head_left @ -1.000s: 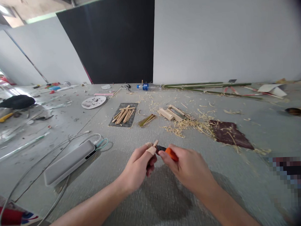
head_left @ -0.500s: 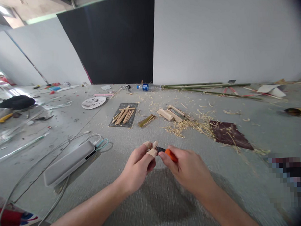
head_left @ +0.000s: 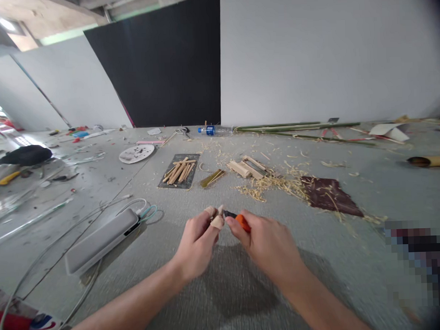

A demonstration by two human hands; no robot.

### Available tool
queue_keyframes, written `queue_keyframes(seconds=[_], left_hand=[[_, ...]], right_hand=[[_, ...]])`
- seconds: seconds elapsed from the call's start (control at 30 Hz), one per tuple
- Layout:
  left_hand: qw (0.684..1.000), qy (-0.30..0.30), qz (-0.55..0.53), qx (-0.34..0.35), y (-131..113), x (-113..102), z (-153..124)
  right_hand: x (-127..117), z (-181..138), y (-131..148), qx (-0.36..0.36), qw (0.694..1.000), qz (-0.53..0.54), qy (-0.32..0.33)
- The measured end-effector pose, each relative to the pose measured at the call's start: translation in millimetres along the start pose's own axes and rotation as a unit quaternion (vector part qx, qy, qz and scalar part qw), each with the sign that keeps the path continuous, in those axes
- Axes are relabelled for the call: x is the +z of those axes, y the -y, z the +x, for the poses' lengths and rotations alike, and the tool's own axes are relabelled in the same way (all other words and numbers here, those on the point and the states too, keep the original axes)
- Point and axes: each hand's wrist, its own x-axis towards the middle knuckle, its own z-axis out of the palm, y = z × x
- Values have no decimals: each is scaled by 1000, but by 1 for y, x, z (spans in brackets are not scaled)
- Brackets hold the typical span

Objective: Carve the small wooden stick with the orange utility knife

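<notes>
My right hand [head_left: 269, 238] is closed around an orange-handled craft knife [head_left: 243, 223], its dark front end pointing left. My left hand [head_left: 196, 240] is pinched, with beige coverings on the thumb and forefinger tips. A small pale piece shows between those fingertips, right by the knife's end; most of it is hidden, so its kind is unclear. Both hands are close together above the grey floor. Beyond them lie a split bamboo piece [head_left: 212, 178], pale bamboo slats [head_left: 242, 169] and a heap of curly shavings [head_left: 269, 186].
Thin bamboo sticks lie on a dark board [head_left: 169, 185]. A power bank [head_left: 102, 241] with cables is at left, a maroon sheet [head_left: 329, 196] at right. Farther back are a round white plate [head_left: 133, 157], a plastic bottle [head_left: 209, 130], green bamboo poles [head_left: 294, 127] and a bamboo tube [head_left: 431, 162].
The view has shifted slightly, moving most things a little left and down in it. My hands have stayed together, with the knife's end still at the left fingertips.
</notes>
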Motion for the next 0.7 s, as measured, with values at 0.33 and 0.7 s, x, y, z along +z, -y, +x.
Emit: queue_keyframes(seconds=[0.33,0.7], left_hand=[[995,52,-77,-29,-14,12,-13],[984,59,-134,-101,-14,6,-3]], right_hand=[[-18,11,-29,86,991,32,-93],[-8,1,-13,-52,995,82,-17]])
